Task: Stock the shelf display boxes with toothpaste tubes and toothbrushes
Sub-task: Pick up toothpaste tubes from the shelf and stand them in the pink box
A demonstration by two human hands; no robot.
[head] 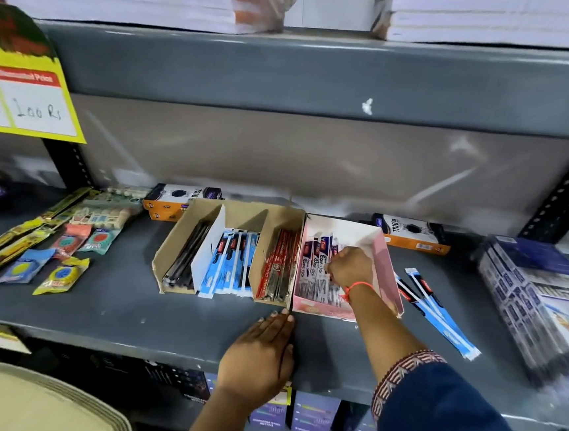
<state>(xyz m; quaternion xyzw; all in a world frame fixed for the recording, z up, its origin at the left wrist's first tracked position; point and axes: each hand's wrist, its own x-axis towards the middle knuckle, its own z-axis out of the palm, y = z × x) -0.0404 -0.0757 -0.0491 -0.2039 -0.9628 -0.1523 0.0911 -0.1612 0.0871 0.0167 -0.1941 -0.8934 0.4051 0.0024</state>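
Note:
A brown cardboard display box [174,240] on the grey shelf has three compartments: black packs on the left, blue-and-white toothbrush packs [232,265] in the middle, red packs [280,266] on the right. Beside it stands a pink display box [388,276] with white-and-purple toothpaste tubes [312,269] lying in it. My right hand [350,267] is inside the pink box, fingers closed on one of the tubes. My left hand [259,354] lies flat on the shelf, fingertips at the boxes' front corners. Two loose blue toothbrush packs [439,315] lie to the right of the pink box.
Small sachets and long yellow-green packs [49,249] lie on the left of the shelf. Orange-and-black boxes [412,235] stand at the back. A wrapped stack of dark packs [536,306] fills the right end. A yellow price sign [28,100] hangs at upper left.

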